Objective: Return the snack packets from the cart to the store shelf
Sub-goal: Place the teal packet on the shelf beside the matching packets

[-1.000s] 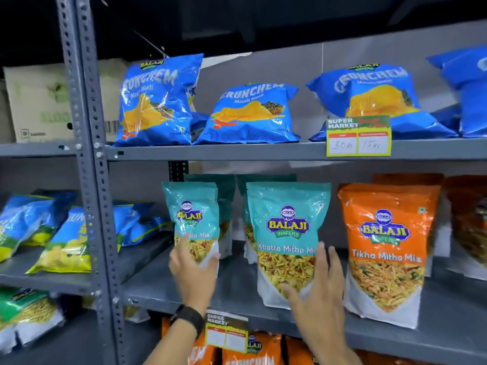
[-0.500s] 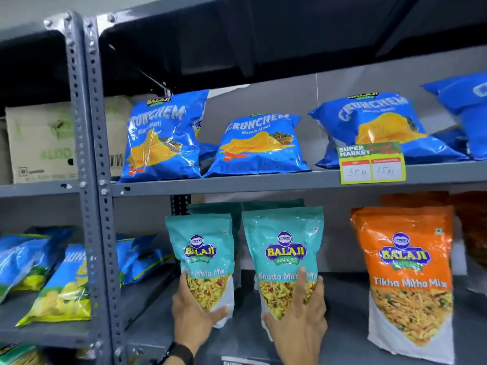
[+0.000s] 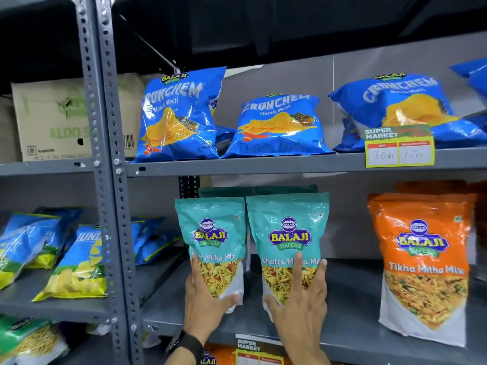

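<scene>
Two teal Khatta Mitha Mix packets stand upright side by side on the middle grey shelf point(image 3: 350, 306). My left hand point(image 3: 203, 304) grips the lower part of the left teal packet point(image 3: 212, 233), thumb across its front. My right hand point(image 3: 300, 306) holds the base of the right teal packet point(image 3: 288, 227), fingers spread over its window. More teal packets stand behind them, mostly hidden. The cart is out of view.
An orange Tikha Mitha Mix packet point(image 3: 421, 264) stands to the right on the same shelf. Blue Crunchem bags point(image 3: 279, 125) line the shelf above, with a price tag point(image 3: 399, 146) on its edge. A grey upright post point(image 3: 113, 180) and a cardboard box point(image 3: 52, 119) are left.
The two teal packets have been brought closer together and both hands have closed on their lower parts. The view has tilted upward.
</scene>
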`<state>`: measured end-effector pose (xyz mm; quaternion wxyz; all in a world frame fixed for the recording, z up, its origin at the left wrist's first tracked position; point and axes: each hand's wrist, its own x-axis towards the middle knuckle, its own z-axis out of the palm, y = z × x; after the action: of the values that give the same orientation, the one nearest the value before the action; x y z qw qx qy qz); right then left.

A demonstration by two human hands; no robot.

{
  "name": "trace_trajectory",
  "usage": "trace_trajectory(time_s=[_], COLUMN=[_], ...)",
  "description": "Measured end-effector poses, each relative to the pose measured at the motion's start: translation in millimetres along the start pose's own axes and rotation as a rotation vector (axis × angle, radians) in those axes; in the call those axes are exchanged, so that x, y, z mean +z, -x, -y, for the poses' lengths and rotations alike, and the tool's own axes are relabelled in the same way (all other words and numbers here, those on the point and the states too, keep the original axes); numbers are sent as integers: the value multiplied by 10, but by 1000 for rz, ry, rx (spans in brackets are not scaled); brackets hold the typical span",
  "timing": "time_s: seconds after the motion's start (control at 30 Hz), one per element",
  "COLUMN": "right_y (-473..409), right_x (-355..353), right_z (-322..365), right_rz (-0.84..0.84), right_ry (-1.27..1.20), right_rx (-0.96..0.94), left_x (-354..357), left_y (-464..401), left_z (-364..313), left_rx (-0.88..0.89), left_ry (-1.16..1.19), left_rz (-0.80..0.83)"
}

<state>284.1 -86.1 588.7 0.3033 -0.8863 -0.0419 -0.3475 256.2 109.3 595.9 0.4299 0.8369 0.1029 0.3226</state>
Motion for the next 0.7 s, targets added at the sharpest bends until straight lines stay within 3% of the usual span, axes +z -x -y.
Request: trace_trajectory(time_s=[0.47, 0.67, 0.7], right_y=[113, 77, 10], right_x=[61, -5, -187], right_z=[180, 93, -89], right_rz=[-11, 76, 87], right_ry=[41, 32, -6], right_rx=[66, -11, -35], left_x=[0, 38, 127], left_y=[4, 15, 114], left_z=[113, 78, -185], left_rx=[46, 38, 55], left_ry=[-111, -199, -211], left_rz=[-3, 47, 15])
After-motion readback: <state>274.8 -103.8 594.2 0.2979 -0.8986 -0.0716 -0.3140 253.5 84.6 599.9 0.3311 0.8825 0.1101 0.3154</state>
